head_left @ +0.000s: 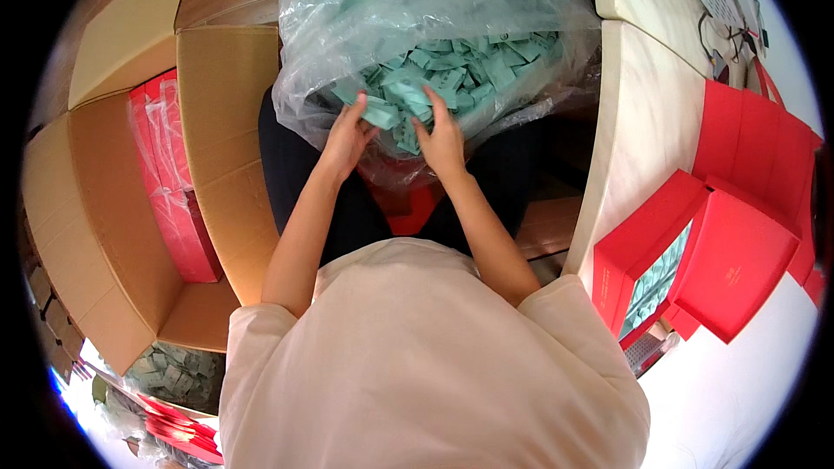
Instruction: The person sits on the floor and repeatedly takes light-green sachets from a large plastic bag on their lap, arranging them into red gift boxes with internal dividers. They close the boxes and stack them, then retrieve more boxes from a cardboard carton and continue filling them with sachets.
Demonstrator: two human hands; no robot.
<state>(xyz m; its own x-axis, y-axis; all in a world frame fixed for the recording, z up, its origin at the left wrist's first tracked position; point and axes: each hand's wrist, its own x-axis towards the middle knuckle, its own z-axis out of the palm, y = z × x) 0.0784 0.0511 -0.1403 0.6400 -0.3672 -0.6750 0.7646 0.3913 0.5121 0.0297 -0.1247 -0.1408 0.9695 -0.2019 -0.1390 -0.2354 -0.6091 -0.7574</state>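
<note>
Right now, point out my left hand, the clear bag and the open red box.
Left hand (347, 142), head view: its middle.
Clear bag (301, 56), head view: its left wall.
Open red box (650, 219), head view: its side wall.

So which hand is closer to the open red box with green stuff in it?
The right hand. It's at the green packets in the clear plastic bag, left of the open red box; the left hand is farther left, so farther from the box.

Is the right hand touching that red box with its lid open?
Apart. The head view shows a wide gap: the right hand is at the green packets, with pale tabletop between it and the open red box.
</note>
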